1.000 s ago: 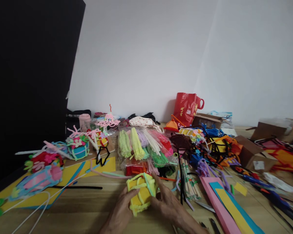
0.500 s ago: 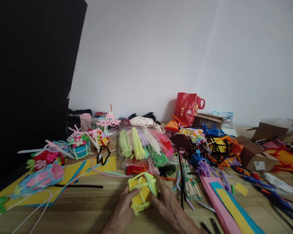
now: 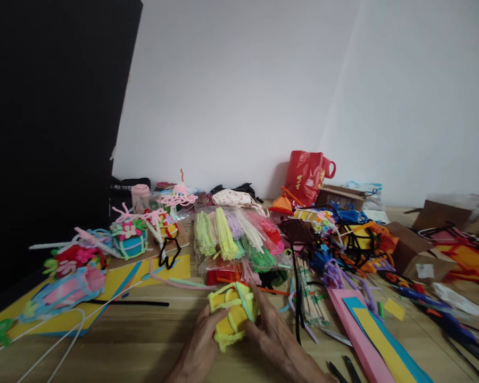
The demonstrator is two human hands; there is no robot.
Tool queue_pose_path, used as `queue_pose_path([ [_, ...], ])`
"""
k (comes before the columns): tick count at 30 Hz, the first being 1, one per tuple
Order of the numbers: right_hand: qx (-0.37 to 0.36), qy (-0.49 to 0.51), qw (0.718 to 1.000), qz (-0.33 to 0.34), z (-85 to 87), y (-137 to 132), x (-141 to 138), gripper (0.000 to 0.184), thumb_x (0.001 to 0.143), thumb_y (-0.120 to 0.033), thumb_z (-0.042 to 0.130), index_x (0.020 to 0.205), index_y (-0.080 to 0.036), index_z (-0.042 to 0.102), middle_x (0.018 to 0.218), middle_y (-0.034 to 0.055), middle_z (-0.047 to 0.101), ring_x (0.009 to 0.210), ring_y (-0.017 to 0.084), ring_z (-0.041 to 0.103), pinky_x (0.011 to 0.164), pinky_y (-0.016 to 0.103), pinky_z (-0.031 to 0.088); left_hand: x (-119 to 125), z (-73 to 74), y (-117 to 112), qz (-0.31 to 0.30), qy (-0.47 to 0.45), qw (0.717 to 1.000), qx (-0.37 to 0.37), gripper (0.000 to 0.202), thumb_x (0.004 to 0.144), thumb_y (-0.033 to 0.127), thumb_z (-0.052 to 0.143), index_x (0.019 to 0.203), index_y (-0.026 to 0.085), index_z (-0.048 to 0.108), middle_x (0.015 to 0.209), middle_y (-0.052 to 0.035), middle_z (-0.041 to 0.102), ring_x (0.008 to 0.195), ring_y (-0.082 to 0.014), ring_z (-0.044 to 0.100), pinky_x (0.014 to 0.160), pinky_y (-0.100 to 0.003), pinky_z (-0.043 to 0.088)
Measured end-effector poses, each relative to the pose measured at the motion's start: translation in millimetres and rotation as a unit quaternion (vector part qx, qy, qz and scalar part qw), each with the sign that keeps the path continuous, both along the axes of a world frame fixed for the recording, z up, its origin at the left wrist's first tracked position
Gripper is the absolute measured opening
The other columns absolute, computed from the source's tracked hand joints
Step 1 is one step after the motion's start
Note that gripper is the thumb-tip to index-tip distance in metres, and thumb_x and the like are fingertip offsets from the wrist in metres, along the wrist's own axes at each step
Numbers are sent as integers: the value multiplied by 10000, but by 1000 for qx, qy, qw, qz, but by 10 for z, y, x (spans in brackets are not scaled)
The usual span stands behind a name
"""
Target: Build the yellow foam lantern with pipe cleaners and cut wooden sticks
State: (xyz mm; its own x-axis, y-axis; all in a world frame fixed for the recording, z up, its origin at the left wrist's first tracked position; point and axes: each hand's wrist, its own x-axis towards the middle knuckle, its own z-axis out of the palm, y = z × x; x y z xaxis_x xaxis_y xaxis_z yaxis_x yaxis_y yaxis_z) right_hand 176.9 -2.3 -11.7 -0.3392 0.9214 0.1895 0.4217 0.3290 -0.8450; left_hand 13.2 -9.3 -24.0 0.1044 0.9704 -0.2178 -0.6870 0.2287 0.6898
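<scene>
Both my hands hold a small yellow craft piece made of felt and fuzzy yellow pipe cleaners, just above the wooden table. My left hand grips its left and lower side with curled fingers. My right hand closes on its right side, fingers along the top edge. Only the wrists and hands show at the bottom of the view.
Bags of coloured pipe cleaners lie just beyond my hands. Finished pipe-cleaner baskets and yellow sheets sit at left. Wooden sticks, coloured foam strips, a red bag and cardboard boxes crowd the right. A black panel stands at left.
Almost nothing differs; the view has shifted slightly and my hands keep the same hold on the yellow piece.
</scene>
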Motion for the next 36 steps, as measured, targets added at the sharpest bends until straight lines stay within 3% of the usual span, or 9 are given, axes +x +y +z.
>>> queue_pose_path([
  [4, 25, -8, 1000, -17, -44, 4, -29, 718, 722, -143, 514, 1416, -157, 330, 1370, 118, 496, 1259, 263, 460, 1051, 397, 369, 3, -26, 10, 8, 4, 1000, 6, 575, 615, 121, 766, 1172, 186, 640, 965, -99, 762, 998, -310, 674, 902, -377, 499],
  [9, 4, 11, 1000, -17, -19, 21, -8, 678, 767, -191, 546, 1416, -187, 353, 1359, 105, 521, 1218, 285, 501, 1013, 418, 405, 6, 5, 4, -1, 5, 1000, 11, 560, 661, 138, 738, 1205, 186, 613, 928, -93, 768, 961, -308, 687, 854, -386, 518],
  [14, -81, 38, 996, 20, 63, 39, 51, 802, 793, -415, 640, 1469, -202, 264, 1365, 96, 528, 1218, 312, 503, 1003, 450, 410, -4, 59, -18, -18, -1, 1000, 6, 552, 675, 144, 723, 1212, 179, 601, 942, -95, 765, 983, -301, 679, 850, -373, 516],
  [18, -84, 51, 995, 13, 57, 37, 50, 847, 806, -525, 612, 1488, -221, 211, 1457, 96, 423, 1322, 312, 390, 1073, 452, 332, -6, 119, -36, -28, -1, 1000, 5, 571, 636, 142, 757, 1188, 165, 610, 974, -105, 758, 998, -309, 672, 841, -372, 519],
  [23, -105, 63, 992, 14, 39, 36, 38, 872, 792, -545, 620, 1489, -234, 200, 1477, 89, 393, 1353, 316, 339, 1100, 482, 273, -20, 122, -16, -30, -1, 1000, -4, 527, 696, 231, 760, 1194, 160, 602, 1016, -109, 748, 999, -294, 675, 870, -369, 508],
  [27, -123, 81, 989, 16, 13, 57, 41, 867, 803, -546, 610, 1491, -235, 183, 1453, 89, 428, 1350, 297, 350, 1095, 463, 284, -26, 104, -16, -16, 15, 1000, -8, 538, 694, 200, 762, 1203, 163, 595, 1048, -103, 740, 1021, -289, 666, 877, -361, 506],
  [36, -142, 162, 976, 21, -59, 44, -14, 720, 837, -564, 559, 1417, -226, 300, 1395, 100, 488, 1227, 268, 505, 1023, 410, 395, -11, 107, -51, -12, 44, 999, 13, 587, 706, 195, 738, 1259, 168, 545, 997, -95, 753, 992, -291, 675, 831, -352, 521],
])
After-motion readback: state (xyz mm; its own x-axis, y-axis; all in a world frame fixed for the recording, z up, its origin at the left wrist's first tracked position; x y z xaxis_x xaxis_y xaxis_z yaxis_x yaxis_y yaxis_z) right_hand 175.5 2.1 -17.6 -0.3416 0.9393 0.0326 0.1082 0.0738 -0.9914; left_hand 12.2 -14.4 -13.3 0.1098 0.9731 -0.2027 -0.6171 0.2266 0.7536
